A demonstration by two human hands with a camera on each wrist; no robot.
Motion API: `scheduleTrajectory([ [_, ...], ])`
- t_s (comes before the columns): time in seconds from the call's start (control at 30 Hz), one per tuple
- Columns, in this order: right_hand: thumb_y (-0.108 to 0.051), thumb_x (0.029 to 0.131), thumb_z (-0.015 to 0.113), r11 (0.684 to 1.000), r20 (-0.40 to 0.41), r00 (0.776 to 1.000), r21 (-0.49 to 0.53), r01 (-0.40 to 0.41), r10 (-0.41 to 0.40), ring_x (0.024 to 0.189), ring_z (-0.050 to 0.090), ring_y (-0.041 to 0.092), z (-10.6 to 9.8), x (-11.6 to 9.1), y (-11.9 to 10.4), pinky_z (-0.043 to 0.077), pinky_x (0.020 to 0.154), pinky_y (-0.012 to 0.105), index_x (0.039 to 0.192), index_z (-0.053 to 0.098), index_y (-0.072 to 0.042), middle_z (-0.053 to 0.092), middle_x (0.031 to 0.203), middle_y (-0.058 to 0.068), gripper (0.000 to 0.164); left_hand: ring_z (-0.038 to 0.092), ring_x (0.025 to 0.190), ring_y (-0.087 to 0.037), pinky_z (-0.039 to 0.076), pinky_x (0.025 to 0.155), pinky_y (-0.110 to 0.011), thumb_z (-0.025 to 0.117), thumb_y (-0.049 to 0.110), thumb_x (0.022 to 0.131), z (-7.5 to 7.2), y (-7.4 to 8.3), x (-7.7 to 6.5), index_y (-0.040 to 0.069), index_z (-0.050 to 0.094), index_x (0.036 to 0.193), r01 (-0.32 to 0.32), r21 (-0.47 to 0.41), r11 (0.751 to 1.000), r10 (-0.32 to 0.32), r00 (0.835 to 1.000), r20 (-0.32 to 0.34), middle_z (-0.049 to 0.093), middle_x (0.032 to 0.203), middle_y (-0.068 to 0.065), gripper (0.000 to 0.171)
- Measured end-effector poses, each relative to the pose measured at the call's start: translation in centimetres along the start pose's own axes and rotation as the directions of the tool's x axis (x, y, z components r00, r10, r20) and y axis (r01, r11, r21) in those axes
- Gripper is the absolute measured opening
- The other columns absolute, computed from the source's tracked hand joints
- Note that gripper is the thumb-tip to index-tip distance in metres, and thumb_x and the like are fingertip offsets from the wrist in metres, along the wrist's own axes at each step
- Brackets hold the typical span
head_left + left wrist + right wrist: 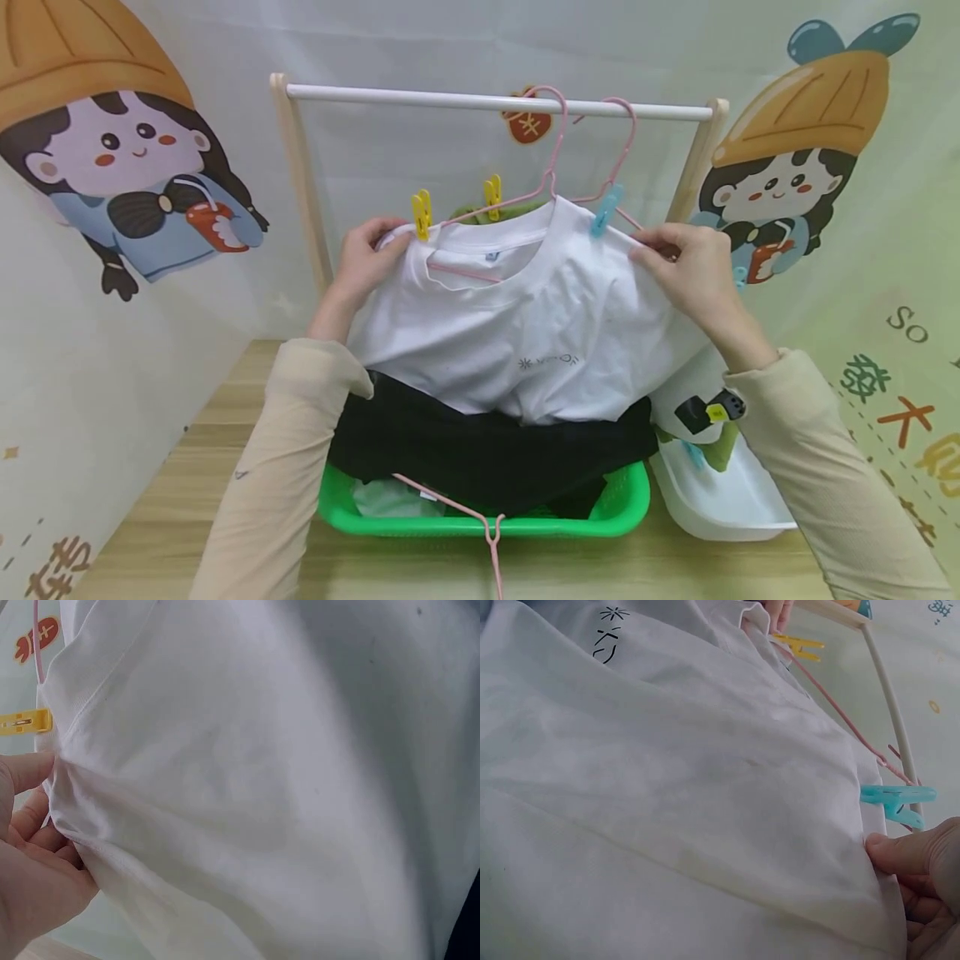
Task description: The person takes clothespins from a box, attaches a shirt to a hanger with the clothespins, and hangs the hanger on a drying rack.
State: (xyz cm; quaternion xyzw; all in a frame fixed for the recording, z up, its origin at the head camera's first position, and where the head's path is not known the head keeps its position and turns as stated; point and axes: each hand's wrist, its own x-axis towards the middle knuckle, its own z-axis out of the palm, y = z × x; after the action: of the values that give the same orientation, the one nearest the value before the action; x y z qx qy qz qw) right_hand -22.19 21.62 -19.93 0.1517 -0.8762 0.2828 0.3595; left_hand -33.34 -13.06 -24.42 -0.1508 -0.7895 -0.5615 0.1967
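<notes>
A white T-shirt (480, 333) with a small dark print hangs from a pink hanger (557, 133) hooked on the rail. A yellow clothespin (422, 215) clips its left shoulder, and a light blue clothespin (607, 210) clips the right one. My left hand (372, 260) pinches the cloth at the left shoulder, just outside the yellow clothespin. At the other shoulder, my right hand (693, 271) pinches the edge between thumb and fingers, close to the blue clothespin (900, 801). The wrist views show bunched fabric under the left thumb (31, 771) and the right thumb (900, 853) lying on the shirt.
The rack's white rail (450, 98) rests on wooden posts. Behind the shirt hang a green garment with a yellow clothespin (492, 197) and a second pink hanger (628, 133). Below stand a green basket (480, 527) with black cloth (480, 458) and a loose hanger (491, 533), and a white bin (750, 508).
</notes>
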Motion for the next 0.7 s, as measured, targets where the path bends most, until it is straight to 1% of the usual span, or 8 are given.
scheduleTrajectory([
  [0.1,-0.002,0.081,0.071,0.998,-0.049,0.998,0.029,0.050,-0.048,0.066,0.050,-0.008,-0.2,-0.2,0.3,0.037,0.061,0.004,0.094,0.071,0.006,0.069,0.085,0.021,0.015,0.051,0.096,-0.010,0.039,0.083,-0.017,0.059,0.013,0.091,-0.3,-0.2,0.0,-0.007,0.059,0.117,0.013,-0.009,1.000,-0.013,1.000,0.016,0.060,0.116,-0.020,0.032],
  [0.2,0.002,0.079,0.072,0.995,-0.114,0.990,0.056,0.089,-0.082,0.068,0.046,-0.018,-0.7,-0.6,0.7,0.039,0.063,0.003,0.095,0.071,0.007,0.068,0.085,0.020,0.017,0.051,0.101,-0.012,0.039,0.086,-0.019,0.058,0.011,0.092,-0.8,-0.4,-0.3,-0.008,0.055,0.121,0.021,-0.044,0.999,-0.020,0.999,0.036,0.057,0.120,-0.021,0.035],
  [0.3,0.005,0.078,0.071,0.989,-0.193,0.977,0.091,0.112,-0.093,0.074,0.050,-0.017,-1.3,-1.4,1.4,0.041,0.067,0.003,0.095,0.070,0.007,0.068,0.086,0.018,0.017,0.051,0.113,-0.020,0.039,0.095,-0.024,0.055,0.007,0.093,-1.6,-0.8,-0.9,-0.010,0.048,0.127,0.029,-0.080,0.996,-0.024,0.997,0.068,0.053,0.127,-0.023,0.038],
  [0.37,0.006,0.079,0.070,0.988,-0.244,0.966,0.112,0.109,-0.079,0.077,0.052,-0.015,-1.8,-2.2,2.2,0.042,0.068,0.004,0.095,0.070,0.008,0.069,0.085,0.006,0.015,0.049,0.118,-0.025,0.039,0.098,-0.025,0.054,0.006,0.094,-2.3,-1.3,-1.3,-0.010,0.045,0.129,0.032,-0.083,0.996,-0.024,0.996,0.088,0.051,0.129,-0.024,0.040],
  [0.43,0.004,0.081,0.068,0.987,-0.292,0.955,0.136,0.085,-0.042,0.078,0.054,-0.011,-2.3,-2.9,3.1,0.043,0.069,0.005,0.095,0.070,0.008,0.066,0.085,-0.008,0.014,0.050,0.118,-0.024,0.039,0.097,-0.023,0.053,0.006,0.094,-3.0,-1.7,-1.8,-0.010,0.043,0.131,0.041,-0.087,0.995,-0.032,0.994,0.109,0.050,0.131,-0.025,0.041],
  [0.53,-0.003,0.086,0.065,0.986,-0.348,0.934,0.166,-0.027,0.084,0.079,0.054,-0.006,-3.0,-4.3,4.6,0.043,0.071,0.007,0.098,0.069,0.007,0.057,0.086,-0.024,0.016,0.054,0.108,-0.012,0.040,0.090,-0.016,0.052,0.008,0.095,-4.0,-2.4,-2.6,-0.010,0.042,0.131,0.051,-0.081,0.995,-0.040,0.990,0.135,0.054,0.126,-0.021,0.041],
  [0.63,-0.010,0.090,0.061,0.972,-0.401,0.895,0.199,-0.123,0.195,0.079,0.055,-0.003,-3.5,-5.6,6.2,0.043,0.071,0.009,0.100,0.069,0.006,0.057,0.087,-0.024,0.020,0.055,0.099,-0.002,0.041,0.085,-0.013,0.053,0.010,0.096,-4.9,-2.7,-3.5,-0.009,0.044,0.128,0.057,-0.098,0.994,-0.040,0.986,0.164,0.063,0.113,-0.005,0.038],
  [0.7,-0.012,0.091,0.060,0.958,-0.401,0.879,0.219,-0.183,0.260,0.076,0.056,-0.004,-3.6,-6.6,7.4,0.043,0.069,0.009,0.100,0.070,0.003,0.058,0.085,-0.024,0.020,0.058,0.096,-0.002,0.043,0.084,-0.013,0.054,0.011,0.095,-5.3,-2.7,-4.1,-0.008,0.047,0.124,0.063,-0.117,0.991,-0.040,0.982,0.185,0.065,0.103,0.006,0.036],
])
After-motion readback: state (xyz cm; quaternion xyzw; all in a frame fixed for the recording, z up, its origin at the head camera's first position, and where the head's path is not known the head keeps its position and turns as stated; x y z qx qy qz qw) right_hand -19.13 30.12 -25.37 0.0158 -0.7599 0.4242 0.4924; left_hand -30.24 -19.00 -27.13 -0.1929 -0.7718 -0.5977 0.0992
